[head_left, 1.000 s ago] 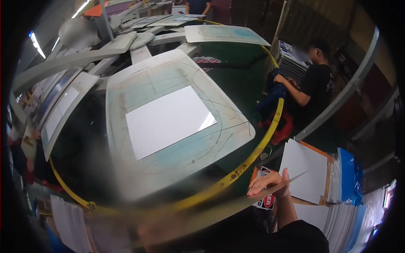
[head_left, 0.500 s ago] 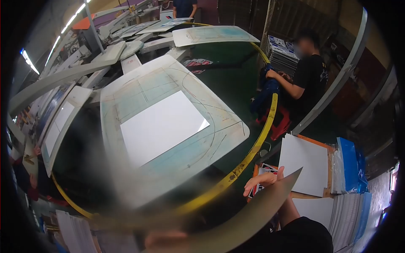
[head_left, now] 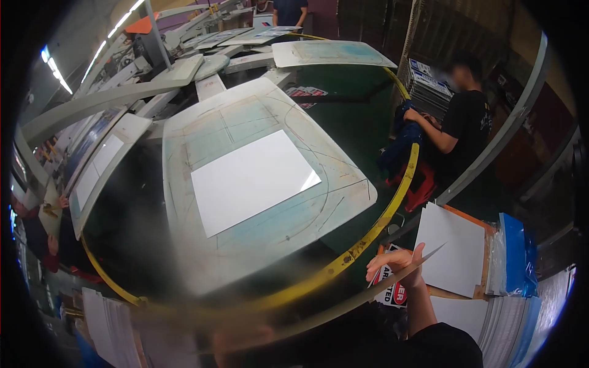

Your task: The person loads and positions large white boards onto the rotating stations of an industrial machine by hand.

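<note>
A thin, curved sheet shows almost edge-on across the lower part of the view. My right hand is beside its right end, fingers stretched out and thumb raised, and the sheet crosses in front of the wrist. Near the sheet's left end, my left hand is a blur at the bottom edge, its fingers not readable. Ahead, a white sheet lies flat on a large, pale, stained platen. Printed signs with red and black markings show beneath my right hand.
A yellow curved rail runs around the platen. Stacked white sheets and blue-wrapped packs stand at right. One person is at upper right, another at the back, and a person's hands show at far left.
The view has shifted, so the surroundings appear further right. The sheet by my hands has tilted to a thinner, more edge-on outline, and more of the printed signs shows.
</note>
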The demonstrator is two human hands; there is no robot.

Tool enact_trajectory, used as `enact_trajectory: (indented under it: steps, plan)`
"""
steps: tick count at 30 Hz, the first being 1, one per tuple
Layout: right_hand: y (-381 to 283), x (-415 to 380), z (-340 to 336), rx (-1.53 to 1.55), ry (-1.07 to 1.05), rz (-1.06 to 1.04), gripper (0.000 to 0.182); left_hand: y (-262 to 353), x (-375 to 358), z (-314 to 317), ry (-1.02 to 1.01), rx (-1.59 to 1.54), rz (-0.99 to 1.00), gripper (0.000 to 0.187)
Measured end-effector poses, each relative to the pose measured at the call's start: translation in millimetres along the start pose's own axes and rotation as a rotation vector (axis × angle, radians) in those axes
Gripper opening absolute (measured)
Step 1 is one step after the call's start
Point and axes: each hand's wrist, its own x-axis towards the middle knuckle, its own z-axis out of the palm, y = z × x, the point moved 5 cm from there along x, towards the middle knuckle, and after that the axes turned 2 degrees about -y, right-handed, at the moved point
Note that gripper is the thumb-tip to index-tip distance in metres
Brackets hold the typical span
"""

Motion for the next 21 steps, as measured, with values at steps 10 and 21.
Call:
enact_trajectory:
  steps: [10,21]
  plan:
    - [-60.8,30.9,45.2,-0.062,-0.100,-0.165,0.108,-12.4,2.9,8.0,0.268,-0.049,-0.251,0.080]
    - [-80.4,49.3,50.1,0.096,0.021,-0.259,0.097,-10.8,-8.6,-1.1,0.154,-0.242,-0.025,0.082]
